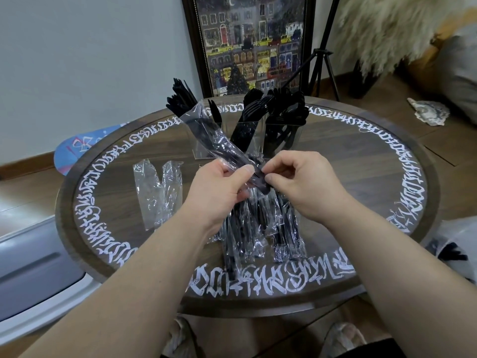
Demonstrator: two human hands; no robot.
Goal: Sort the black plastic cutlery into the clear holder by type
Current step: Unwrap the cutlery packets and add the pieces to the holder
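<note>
A clear-wrapped packet of black cutlery (214,136) slants up to the far left above the round table. My left hand (219,189) pinches its near end, and my right hand (299,182) pinches the same end from the right. Under both hands lies a pile of several more wrapped black cutlery packets (258,228). Behind them stands the clear holder (247,135), with black knives in its left part, forks in the middle and spoons on the right.
Two empty clear wrappers (157,192) lie on the table's left side. The dark round table (387,177) carries a ring of white lettering. A framed picture (247,45) and a black tripod (322,60) stand behind it. A white bag (456,244) sits at the right edge.
</note>
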